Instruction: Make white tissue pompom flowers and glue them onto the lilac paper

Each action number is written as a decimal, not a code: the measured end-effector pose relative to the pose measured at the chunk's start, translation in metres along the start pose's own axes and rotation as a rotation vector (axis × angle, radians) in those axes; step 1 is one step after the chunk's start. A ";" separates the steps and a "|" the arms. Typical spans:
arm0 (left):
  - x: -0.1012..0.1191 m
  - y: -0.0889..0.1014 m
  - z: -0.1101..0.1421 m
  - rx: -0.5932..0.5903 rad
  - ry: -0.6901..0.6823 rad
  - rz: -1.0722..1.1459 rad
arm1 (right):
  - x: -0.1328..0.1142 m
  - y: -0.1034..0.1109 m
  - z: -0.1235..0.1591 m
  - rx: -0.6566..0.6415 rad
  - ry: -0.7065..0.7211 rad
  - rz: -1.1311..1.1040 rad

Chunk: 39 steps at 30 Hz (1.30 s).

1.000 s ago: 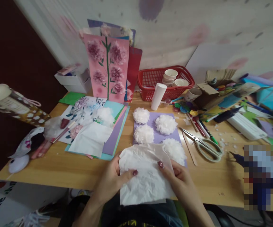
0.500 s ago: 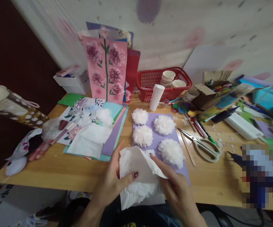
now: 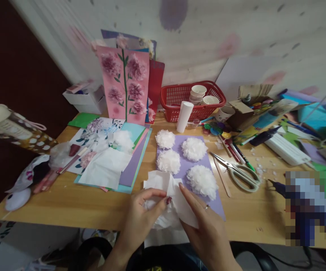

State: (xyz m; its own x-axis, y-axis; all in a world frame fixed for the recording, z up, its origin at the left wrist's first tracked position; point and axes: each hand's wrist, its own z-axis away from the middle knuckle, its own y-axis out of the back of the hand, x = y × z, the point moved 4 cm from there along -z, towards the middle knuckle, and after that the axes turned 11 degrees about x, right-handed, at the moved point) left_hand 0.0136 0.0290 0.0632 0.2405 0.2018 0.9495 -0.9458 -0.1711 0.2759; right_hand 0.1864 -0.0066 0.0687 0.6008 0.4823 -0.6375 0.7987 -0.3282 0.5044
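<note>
My left hand (image 3: pixel 146 210) pinches a fold of white tissue paper (image 3: pixel 158 178) between thumb and fingers. On the other side, my right hand (image 3: pixel 204 222) is closed around the same paper, its fingertips against the raised edge. Crumpled layers hang below the hands, over the table's front edge. Just beyond them lies a purple sheet (image 3: pixel 184 165) bearing several ruffled white paper flowers (image 3: pixel 194 149). The paper hides the sheet's lower left corner. Scissors (image 3: pixel 240 173) with pale handles and a wooden stick (image 3: pixel 222 177) rest right of the sheet.
A white paper roll (image 3: pixel 184 116) stands before a red basket (image 3: pixel 176 96) holding paper cups. Coloured sheets with tissue (image 3: pixel 106 165) lie left. A pink flower picture (image 3: pixel 126 82) leans at the back. Markers (image 3: pixel 242 154) lie right; a blurred blue object (image 3: pixel 306 210) sits at the right edge.
My left thumb and fingers have closed into a pinch on the paper, drawing it into an upright fold. My right hand still holds its side. The view has shifted slightly.
</note>
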 end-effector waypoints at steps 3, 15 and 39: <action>0.001 -0.004 0.004 0.010 -0.047 -0.004 | 0.002 -0.001 0.005 0.059 0.015 0.034; 0.003 -0.009 0.022 0.005 -0.166 0.068 | 0.007 -0.001 0.017 0.226 -0.052 0.065; 0.004 -0.006 0.029 -0.023 0.215 0.182 | 0.020 0.006 -0.006 -0.317 -0.918 -0.884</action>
State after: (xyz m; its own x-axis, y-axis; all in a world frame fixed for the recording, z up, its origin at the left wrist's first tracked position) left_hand 0.0269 0.0025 0.0694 0.0170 0.3705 0.9287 -0.9746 -0.2013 0.0982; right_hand 0.2032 0.0053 0.0626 -0.2135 -0.3316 -0.9190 0.9648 0.0762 -0.2517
